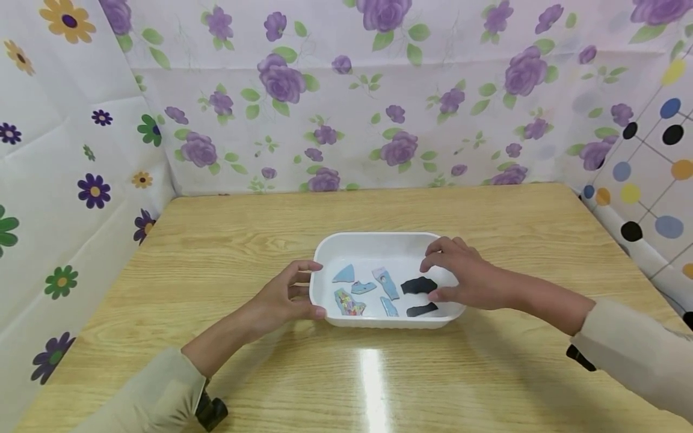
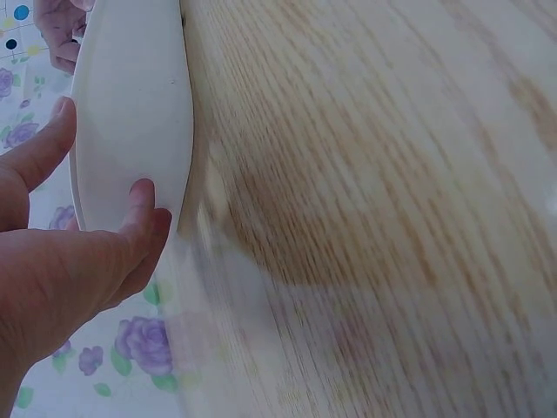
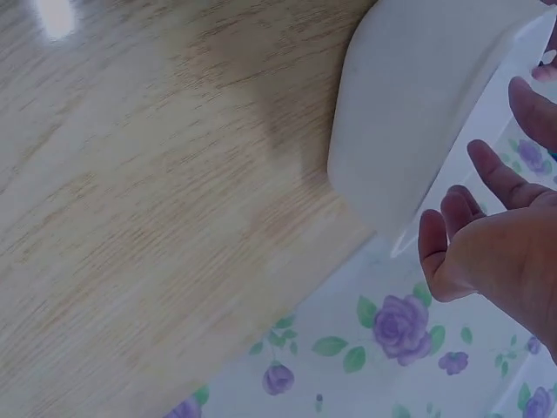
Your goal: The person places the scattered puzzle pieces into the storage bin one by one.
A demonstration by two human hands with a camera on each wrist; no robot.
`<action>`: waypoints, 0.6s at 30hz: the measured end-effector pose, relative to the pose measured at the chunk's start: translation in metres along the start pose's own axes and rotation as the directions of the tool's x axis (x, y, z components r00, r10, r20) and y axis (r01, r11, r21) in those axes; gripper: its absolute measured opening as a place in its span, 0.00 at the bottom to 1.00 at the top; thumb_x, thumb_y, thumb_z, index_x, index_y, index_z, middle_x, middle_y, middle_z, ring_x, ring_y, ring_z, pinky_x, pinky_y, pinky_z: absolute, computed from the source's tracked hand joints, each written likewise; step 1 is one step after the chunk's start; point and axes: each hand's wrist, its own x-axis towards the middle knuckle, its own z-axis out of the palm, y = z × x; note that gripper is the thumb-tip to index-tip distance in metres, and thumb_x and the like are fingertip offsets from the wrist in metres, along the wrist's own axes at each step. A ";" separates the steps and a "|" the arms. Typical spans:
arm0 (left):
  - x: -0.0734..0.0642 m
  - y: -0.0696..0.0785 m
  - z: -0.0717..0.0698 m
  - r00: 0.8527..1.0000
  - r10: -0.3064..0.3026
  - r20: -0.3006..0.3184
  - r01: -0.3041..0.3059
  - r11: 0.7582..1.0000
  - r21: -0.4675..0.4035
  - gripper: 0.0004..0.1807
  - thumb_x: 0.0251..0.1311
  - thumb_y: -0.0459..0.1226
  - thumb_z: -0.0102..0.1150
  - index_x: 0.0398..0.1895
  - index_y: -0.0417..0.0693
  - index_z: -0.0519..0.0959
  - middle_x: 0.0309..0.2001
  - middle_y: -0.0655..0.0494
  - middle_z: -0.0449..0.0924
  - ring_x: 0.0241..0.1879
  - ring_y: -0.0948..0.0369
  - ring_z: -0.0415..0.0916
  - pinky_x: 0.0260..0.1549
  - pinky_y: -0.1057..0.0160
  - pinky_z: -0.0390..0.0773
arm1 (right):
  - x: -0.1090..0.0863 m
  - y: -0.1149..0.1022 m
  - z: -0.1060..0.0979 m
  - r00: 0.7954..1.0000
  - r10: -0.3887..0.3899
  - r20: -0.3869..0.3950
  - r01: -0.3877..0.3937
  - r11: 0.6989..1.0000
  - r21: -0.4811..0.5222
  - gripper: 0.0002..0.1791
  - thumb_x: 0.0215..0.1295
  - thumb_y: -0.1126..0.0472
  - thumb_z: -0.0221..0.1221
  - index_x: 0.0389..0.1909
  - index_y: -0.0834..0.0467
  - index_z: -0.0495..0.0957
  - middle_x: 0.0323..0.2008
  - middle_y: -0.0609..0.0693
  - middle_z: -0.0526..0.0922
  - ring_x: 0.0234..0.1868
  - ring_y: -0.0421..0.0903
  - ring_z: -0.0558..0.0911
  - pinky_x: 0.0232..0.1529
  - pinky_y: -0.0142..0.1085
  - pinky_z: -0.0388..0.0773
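Note:
A white plastic tray (image 1: 379, 322) with rounded corners stands on the table. Several flat, irregular light-blue pieces (image 1: 387, 284) lie inside, one printed in many colours (image 1: 349, 303). Two black pieces (image 1: 418, 285) lie at the right end. My left hand (image 1: 289, 294) holds the tray's left end; its fingertips (image 2: 142, 193) touch the outer wall. Over the tray's right end hovers my right hand (image 1: 465, 273), fingers bent and spread apart, thumb close to the black pieces. Nothing shows between its fingers in the right wrist view.
The tray rests on a wood-grain table (image 1: 243, 240). Flowered sheets (image 1: 335, 120) hang behind and at the left; a dotted sheet (image 1: 644, 180) hangs at the right. Black straps (image 1: 210, 412) show at both sleeve cuffs.

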 end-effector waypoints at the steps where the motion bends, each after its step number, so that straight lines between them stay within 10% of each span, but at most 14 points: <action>1: 0.000 0.000 0.000 1.000 0.000 0.002 0.000 1.000 0.001 0.46 0.50 0.35 0.73 0.70 0.49 0.56 0.66 0.41 0.60 0.64 0.45 0.65 0.53 0.56 0.77 | -0.001 0.001 -0.001 1.000 0.006 -0.008 -0.006 1.000 0.000 0.18 0.57 0.58 0.68 0.48 0.53 0.77 0.56 0.52 0.68 0.56 0.52 0.63 0.55 0.54 0.61; 18: 0.000 0.004 -0.006 0.999 0.006 -0.053 -0.001 0.996 0.093 0.38 0.59 0.42 0.66 0.71 0.50 0.58 0.66 0.42 0.62 0.64 0.47 0.66 0.54 0.55 0.75 | -0.029 0.026 -0.018 0.964 0.095 -0.248 -0.125 0.986 -0.109 0.24 0.62 0.56 0.64 0.57 0.61 0.74 0.59 0.61 0.70 0.59 0.62 0.64 0.50 0.62 0.56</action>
